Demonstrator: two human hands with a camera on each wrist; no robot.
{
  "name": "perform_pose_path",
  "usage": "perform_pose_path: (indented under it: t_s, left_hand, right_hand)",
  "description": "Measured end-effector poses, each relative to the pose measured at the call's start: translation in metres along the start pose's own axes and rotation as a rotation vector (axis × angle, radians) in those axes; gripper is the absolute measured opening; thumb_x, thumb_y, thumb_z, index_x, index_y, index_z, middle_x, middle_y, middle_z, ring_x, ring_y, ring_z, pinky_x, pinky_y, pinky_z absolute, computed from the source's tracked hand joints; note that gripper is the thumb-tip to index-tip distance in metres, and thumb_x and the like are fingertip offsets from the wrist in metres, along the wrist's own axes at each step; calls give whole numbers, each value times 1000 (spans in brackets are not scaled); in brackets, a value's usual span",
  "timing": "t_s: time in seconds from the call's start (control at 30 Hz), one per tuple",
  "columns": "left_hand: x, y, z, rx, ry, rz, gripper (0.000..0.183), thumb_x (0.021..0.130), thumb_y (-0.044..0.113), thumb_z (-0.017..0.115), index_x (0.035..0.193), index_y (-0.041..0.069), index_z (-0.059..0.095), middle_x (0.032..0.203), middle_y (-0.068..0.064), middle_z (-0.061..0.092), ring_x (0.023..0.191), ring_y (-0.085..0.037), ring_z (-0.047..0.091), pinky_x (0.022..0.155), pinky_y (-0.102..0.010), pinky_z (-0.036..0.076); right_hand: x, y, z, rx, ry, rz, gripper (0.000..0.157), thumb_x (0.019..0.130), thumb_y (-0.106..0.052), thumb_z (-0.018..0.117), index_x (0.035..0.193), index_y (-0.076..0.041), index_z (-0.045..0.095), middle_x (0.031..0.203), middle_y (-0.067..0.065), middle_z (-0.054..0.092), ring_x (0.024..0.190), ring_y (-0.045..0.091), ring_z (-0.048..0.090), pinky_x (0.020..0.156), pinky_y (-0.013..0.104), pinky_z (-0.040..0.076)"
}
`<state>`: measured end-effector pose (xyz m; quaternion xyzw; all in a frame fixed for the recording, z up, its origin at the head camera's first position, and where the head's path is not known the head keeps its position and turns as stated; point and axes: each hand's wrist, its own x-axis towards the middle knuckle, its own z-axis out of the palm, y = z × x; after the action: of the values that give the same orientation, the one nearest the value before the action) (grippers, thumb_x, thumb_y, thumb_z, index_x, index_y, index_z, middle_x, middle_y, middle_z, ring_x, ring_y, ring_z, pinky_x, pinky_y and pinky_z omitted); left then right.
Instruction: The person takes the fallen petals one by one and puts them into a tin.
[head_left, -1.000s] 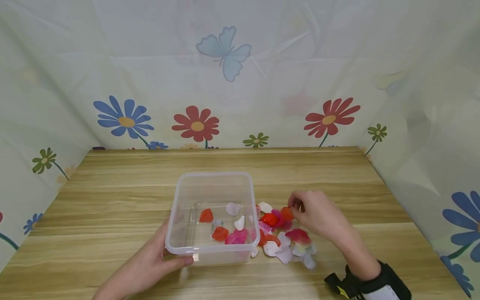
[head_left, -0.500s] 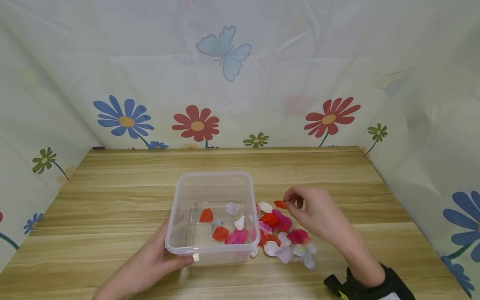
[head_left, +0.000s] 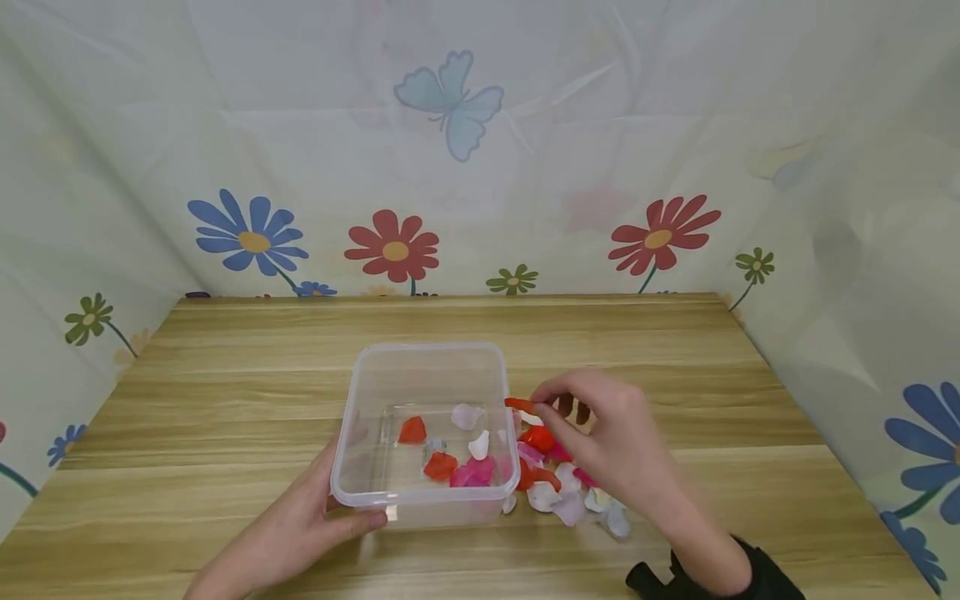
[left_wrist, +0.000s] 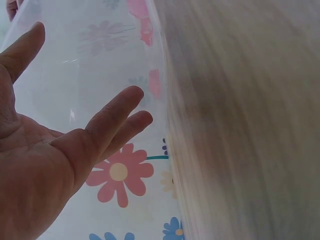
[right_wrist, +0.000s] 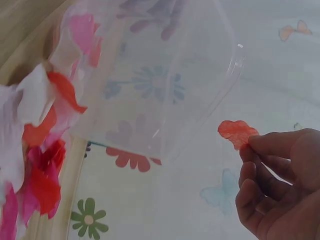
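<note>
A clear plastic box (head_left: 435,498) stands on the table with several red, pink and white petals inside. My left hand (head_left: 296,529) rests against its near left corner, thumb on the front wall and the other fingers along the left side. In the left wrist view those fingers (left_wrist: 116,112) look straight and spread against the plastic. My right hand (head_left: 611,425) pinches an orange-red petal (right_wrist: 236,134) between thumb and forefinger, just outside the box's right rim. Under that hand lies a loose pile of petals (head_left: 568,504), partly hidden by it.
The wood-grain table (head_left: 247,358) runs back to a white backdrop (head_left: 540,167) printed with flowers and a butterfly. More of this sheet rises on the left and right sides. A black strap (head_left: 738,575) circles the right wrist.
My right hand has lifted the orange-red petal off the pile and carried it left to the box's right rim. The left hand and the box have stayed in place.
</note>
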<state>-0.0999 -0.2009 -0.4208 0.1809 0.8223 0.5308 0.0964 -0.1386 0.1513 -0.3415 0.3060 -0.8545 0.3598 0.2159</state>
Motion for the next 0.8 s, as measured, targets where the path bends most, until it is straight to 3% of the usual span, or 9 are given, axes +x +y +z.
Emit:
perform_pose_path:
  t_s: [0.13,0.27,0.53,0.8]
  left_hand:
    - [-1,0,-1,7,0,-21,109,86,28,86,164,39,10,162,-8,30,128,-34,51,100,-40,50]
    - [-1,1,0,9,3,-62,109,86,30,86,163,43,10,161,-5,32,128,-31,52,101,-41,48]
    - [-1,1,0,7,0,-25,106,88,29,85,164,40,11,160,-8,33,128,-33,51,101,-38,48]
    - [0,0,0,-34,-6,-16,108,88,27,84,164,42,10,165,-2,27,132,-33,48,102,-37,47]
  right_hand:
    - [1,-8,7,71,22,-58,25,81,3,85,96,-13,75,90,-11,69,74,6,57,59,26,52]
    - [0,-14,14,124,-9,-83,24,81,1,86,97,-13,76,90,-11,69,71,5,56,58,24,52]
    - [-4,-17,23,176,-85,-22,20,83,-5,86,98,-12,76,91,-10,70,76,5,60,59,22,55]
    - [-6,-13,19,126,-59,4,17,86,-6,84,99,-13,76,90,-13,68,71,4,57,57,23,53]
